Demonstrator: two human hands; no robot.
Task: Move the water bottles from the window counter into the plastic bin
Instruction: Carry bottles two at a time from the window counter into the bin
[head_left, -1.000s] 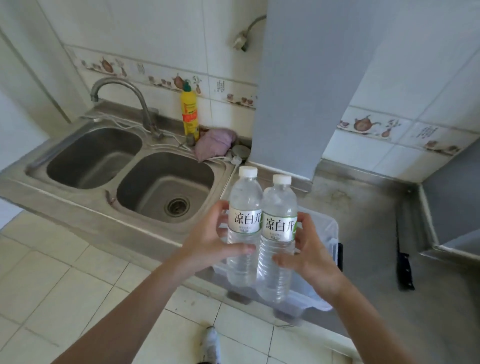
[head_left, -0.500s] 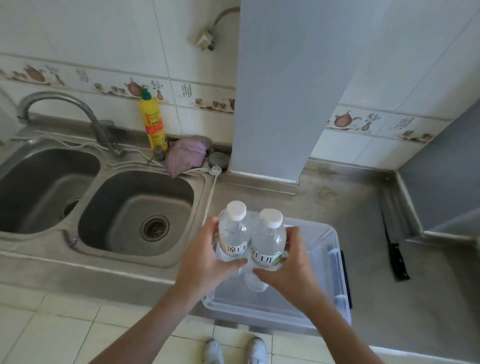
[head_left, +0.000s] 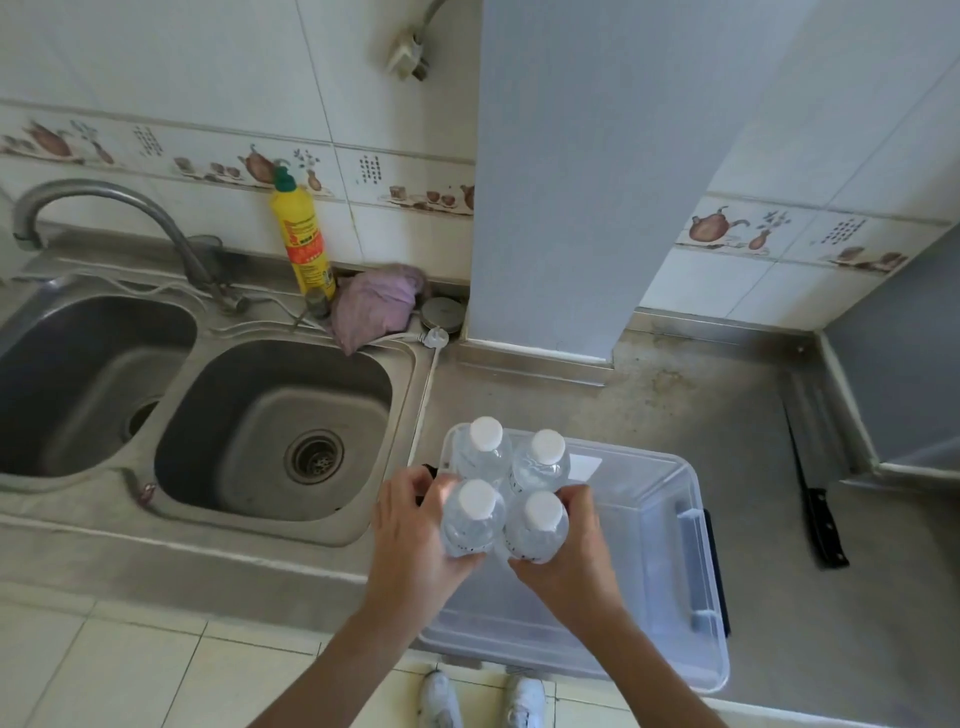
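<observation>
A clear plastic bin (head_left: 675, 571) sits on the steel counter, right of the sink. Two clear water bottles with white caps stand upright in its far left corner, one on the left (head_left: 480, 452) and one on the right (head_left: 540, 462). My left hand (head_left: 415, 540) grips another water bottle (head_left: 474, 519) just in front of them. Beside it, my right hand (head_left: 566, 561) grips a further water bottle (head_left: 537, 527). Both held bottles are upright and down inside the bin's left end.
A double steel sink (head_left: 270, 431) with a tap (head_left: 104, 218) lies to the left. A yellow detergent bottle (head_left: 304, 244) and a purple cloth (head_left: 376, 306) stand behind it. A black-handled knife (head_left: 818, 504) lies on the counter right of the bin. A grey pillar (head_left: 571, 182) rises behind.
Both hands have lowered their bottles from above the bin into its left end. The camera has tilted down, bringing the two bottles standing at the back into view.
</observation>
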